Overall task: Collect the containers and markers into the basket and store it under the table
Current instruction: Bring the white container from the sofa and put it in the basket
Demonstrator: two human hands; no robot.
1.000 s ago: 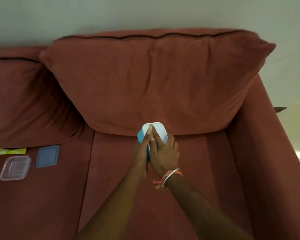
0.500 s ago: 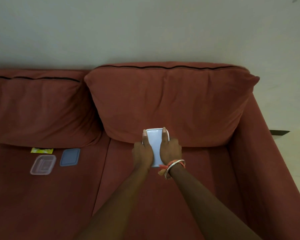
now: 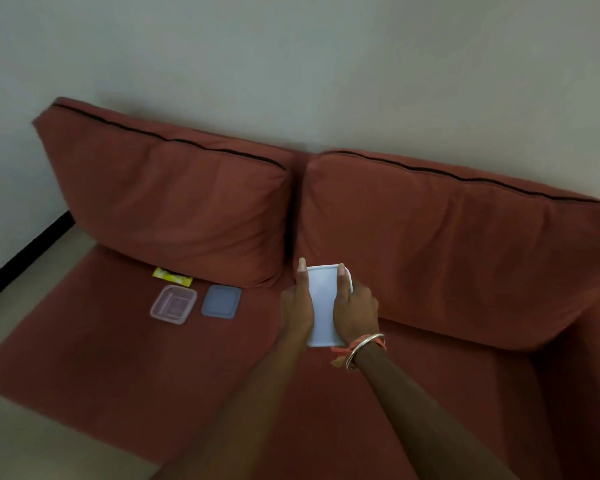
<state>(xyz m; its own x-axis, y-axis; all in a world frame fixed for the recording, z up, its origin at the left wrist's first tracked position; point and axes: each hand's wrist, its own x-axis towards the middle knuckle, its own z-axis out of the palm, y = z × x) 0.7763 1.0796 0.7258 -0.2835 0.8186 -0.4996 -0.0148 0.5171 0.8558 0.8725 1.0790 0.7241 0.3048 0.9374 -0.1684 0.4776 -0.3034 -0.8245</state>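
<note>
Two bare forearms reach in from the bottom edge over the red sofa seat (image 3: 118,358). A metal bangle with an orange thread (image 3: 363,348) circles the right wrist. Just beyond it, both hands meet on one pale blue-white lidded container (image 3: 323,303), its flat top facing the camera. The left hand (image 3: 296,308) grips its left long side and the right hand (image 3: 354,311) its right long side. Each thumb lies straight along the top near the edge, and the other fingers are curled round the sides, out of sight. Whether the container touches the seat or hangs just above it cannot be told.

To the left, well apart from the hands, a clear plastic container (image 3: 173,304) lies flat on the seat. A blue lid (image 3: 221,301) lies just beside it on the right. Behind the clear container a yellow packet (image 3: 172,276) sits at the foot of the left back cushion (image 3: 174,202), partly tucked under it. The right back cushion (image 3: 447,244) stands beside it, directly behind the held container. Pale floor (image 3: 21,278) shows at the far left, and a plain grey wall (image 3: 326,64) rises behind the sofa.
</note>
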